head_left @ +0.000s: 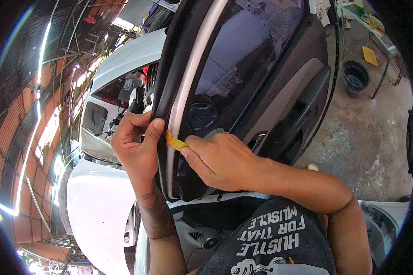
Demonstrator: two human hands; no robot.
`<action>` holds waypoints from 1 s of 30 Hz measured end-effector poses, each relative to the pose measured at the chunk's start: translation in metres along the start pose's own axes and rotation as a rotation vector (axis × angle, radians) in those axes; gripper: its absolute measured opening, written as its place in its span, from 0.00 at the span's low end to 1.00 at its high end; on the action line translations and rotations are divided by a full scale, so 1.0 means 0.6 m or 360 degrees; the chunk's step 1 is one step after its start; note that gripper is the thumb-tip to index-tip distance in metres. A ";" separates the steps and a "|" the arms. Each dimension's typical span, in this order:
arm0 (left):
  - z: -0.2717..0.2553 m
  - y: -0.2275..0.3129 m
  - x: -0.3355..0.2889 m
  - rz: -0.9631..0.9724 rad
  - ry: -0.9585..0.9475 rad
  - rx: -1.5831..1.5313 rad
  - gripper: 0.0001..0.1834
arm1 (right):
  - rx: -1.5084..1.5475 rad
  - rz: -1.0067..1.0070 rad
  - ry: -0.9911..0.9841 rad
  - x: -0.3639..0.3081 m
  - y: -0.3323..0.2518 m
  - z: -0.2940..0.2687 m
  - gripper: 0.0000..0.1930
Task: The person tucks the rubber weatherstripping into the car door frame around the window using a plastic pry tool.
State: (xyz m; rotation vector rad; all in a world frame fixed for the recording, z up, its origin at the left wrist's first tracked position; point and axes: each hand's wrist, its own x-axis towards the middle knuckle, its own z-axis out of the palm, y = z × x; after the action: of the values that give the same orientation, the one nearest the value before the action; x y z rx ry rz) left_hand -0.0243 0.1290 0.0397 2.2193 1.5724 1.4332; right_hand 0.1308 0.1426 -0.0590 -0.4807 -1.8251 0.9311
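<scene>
A car door (289, 110) stands open in front of me, its inner side with dark window glass and a grey panel facing me. Along its frame runs a pale, glossy painted strip (192, 73), edged on the left by a black rubber seal (170, 68). My left hand (140, 142) pinches the edge of that seal between thumb and fingers. Between the thumb and fingers of my right hand (225, 160) is a small, flat yellow-and-orange piece (175, 141), whose exact kind I cannot make out. Its orange end touches the pale frame, close to my left thumb.
To the left is a white car body (128, 52) with its interior exposed, and a white panel (98, 201) nearer me. A black bucket (355, 78), a yellow sheet (369, 56) and a metal-legged table (376, 32) are at right. Below the door shows a dashboard (192, 224).
</scene>
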 end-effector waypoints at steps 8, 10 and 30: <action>-0.006 0.010 0.002 0.0000 -0.0061 0.0128 0.10 | 0.0141 0.0178 0.0032 0.009 -0.025 0.005 0.19; -0.005 0.015 0.001 -0.0008 -0.0074 0.0139 0.11 | 0.0208 0.0163 0.0061 0.012 -0.024 0.009 0.19; -0.019 0.020 0.030 -0.0140 -0.0294 0.0196 0.06 | -0.0075 -0.0024 0.0042 0.012 -0.010 -0.049 0.19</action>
State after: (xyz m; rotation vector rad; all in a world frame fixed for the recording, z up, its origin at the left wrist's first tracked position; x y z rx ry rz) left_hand -0.0230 0.1322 0.0636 2.2409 1.7130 1.1017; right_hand 0.1546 0.1551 -0.0438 -0.5057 -1.8278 0.8691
